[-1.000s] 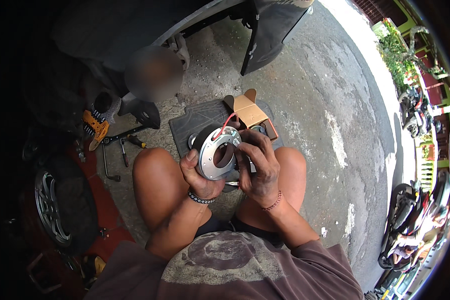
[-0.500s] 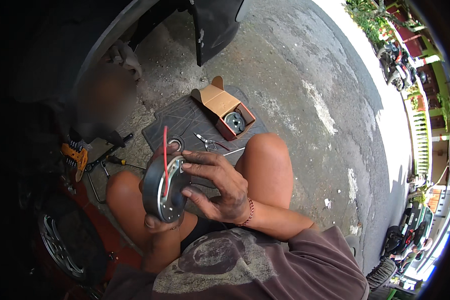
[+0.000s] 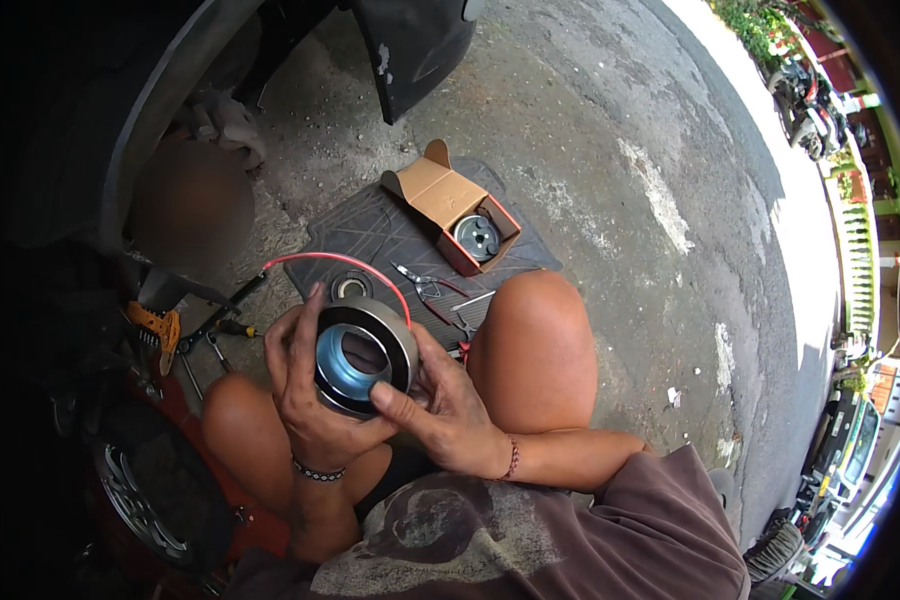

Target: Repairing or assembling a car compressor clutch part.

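Note:
Both hands hold a round clutch coil [image 3: 404, 330], with a grey metal rim, a black face and a shiny bluish inner ring. A red wire [image 3: 340, 256] arcs from its upper edge to the left. My left hand [image 3: 315, 405] is closed around the coil's left side, fingers along the rim. Closed on the right side is my right hand [image 3: 455, 420], thumb on the front beside the central hole, other fingers partly hidden behind. Beyond the coil, a ring bearing [image 3: 351, 287] and red-handled pliers [image 3: 425, 283] lie on a dark mat [image 3: 535, 250].
An opened cardboard box [image 3: 448, 205] holds a round metal clutch plate [image 3: 477, 237]. To the left are an orange tool holder [image 3: 155, 325], a screwdriver [image 3: 236, 328] and a wheel [image 3: 135, 500]. Another person [image 3: 190, 205] is beside the dark vehicle panel [image 3: 420, 55].
The coil has turned from nearly edge-on to showing its open centre, and its wire has swung left. My left hand has come round to its left side; my right hand now grips the right side.

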The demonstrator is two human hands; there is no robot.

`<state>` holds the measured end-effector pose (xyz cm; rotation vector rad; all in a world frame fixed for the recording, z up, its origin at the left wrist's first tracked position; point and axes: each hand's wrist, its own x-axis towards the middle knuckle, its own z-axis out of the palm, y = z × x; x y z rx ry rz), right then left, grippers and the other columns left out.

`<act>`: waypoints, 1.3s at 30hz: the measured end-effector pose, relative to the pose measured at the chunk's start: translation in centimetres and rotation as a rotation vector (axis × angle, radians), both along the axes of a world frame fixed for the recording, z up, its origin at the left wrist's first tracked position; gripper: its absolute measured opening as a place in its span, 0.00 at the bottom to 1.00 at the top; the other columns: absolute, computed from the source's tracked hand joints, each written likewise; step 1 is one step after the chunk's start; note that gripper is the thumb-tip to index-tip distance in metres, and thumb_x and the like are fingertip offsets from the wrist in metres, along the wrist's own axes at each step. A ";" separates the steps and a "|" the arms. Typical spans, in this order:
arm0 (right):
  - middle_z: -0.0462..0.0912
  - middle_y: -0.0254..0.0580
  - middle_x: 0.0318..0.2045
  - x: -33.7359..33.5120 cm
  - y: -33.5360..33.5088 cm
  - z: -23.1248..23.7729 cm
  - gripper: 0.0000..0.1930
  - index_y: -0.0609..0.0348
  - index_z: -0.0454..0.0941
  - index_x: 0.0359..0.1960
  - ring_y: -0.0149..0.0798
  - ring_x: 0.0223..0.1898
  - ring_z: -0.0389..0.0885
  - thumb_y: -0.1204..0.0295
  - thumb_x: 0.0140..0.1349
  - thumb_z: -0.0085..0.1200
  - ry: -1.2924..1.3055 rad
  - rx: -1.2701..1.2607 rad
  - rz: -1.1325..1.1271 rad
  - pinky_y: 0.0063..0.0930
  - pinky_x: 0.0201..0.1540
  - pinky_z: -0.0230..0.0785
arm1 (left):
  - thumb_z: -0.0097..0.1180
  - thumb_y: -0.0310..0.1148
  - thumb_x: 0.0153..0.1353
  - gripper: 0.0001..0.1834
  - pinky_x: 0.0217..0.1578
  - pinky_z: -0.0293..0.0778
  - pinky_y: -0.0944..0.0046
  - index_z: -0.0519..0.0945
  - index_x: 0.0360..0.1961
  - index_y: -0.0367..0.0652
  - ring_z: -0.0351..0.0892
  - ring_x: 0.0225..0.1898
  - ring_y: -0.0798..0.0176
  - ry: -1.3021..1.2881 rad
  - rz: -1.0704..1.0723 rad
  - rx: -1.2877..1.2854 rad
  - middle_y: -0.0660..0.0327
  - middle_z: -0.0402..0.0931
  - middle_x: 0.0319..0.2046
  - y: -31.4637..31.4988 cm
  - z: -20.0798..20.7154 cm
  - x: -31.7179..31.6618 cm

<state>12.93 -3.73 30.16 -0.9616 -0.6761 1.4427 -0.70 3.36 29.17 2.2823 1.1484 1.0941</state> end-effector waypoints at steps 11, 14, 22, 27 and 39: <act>0.79 0.44 0.53 2.1 2.4 -0.7 0.19 0.65 0.69 0.60 0.33 0.56 0.77 0.64 0.75 0.44 0.483 -0.238 -0.087 0.30 0.62 0.68 | 0.49 0.33 0.71 0.21 0.56 0.69 0.65 0.73 0.58 0.26 0.77 0.52 0.65 -0.911 -0.067 -1.180 0.53 0.80 0.49 0.0 -2.2 -0.1; 0.79 0.48 0.53 2.7 2.4 -2.0 0.20 0.66 0.70 0.57 0.37 0.55 0.79 0.62 0.77 0.39 0.586 -0.273 -0.158 0.34 0.60 0.72 | 0.48 0.33 0.72 0.20 0.55 0.71 0.65 0.73 0.57 0.26 0.78 0.51 0.66 -0.898 -0.116 -1.184 0.53 0.80 0.49 0.2 -2.2 0.9; 0.78 0.52 0.56 2.4 2.3 -2.3 0.23 0.64 0.67 0.61 0.44 0.59 0.77 0.58 0.76 0.39 0.561 -0.233 -0.128 0.42 0.63 0.70 | 0.48 0.32 0.68 0.22 0.55 0.72 0.64 0.71 0.57 0.26 0.79 0.51 0.62 -1.097 -0.071 -1.210 0.51 0.79 0.49 -0.4 -1.2 1.1; 0.79 0.53 0.54 2.3 2.5 -2.1 0.23 0.65 0.67 0.60 0.45 0.57 0.79 0.57 0.76 0.39 0.562 -0.261 -0.143 0.42 0.61 0.72 | 0.49 0.30 0.67 0.21 0.55 0.72 0.65 0.72 0.57 0.25 0.80 0.50 0.63 -0.995 -0.085 -1.148 0.51 0.80 0.48 -0.3 -1.3 1.0; 0.81 0.45 0.50 1.4 2.3 -2.3 0.20 0.65 0.72 0.56 0.35 0.52 0.81 0.61 0.77 0.39 0.499 -0.274 -0.047 0.32 0.58 0.74 | 0.57 0.28 0.66 0.10 0.38 0.77 0.72 0.81 0.39 0.28 0.83 0.34 0.71 -0.826 0.031 -0.967 0.57 0.84 0.32 -0.3 -1.4 0.0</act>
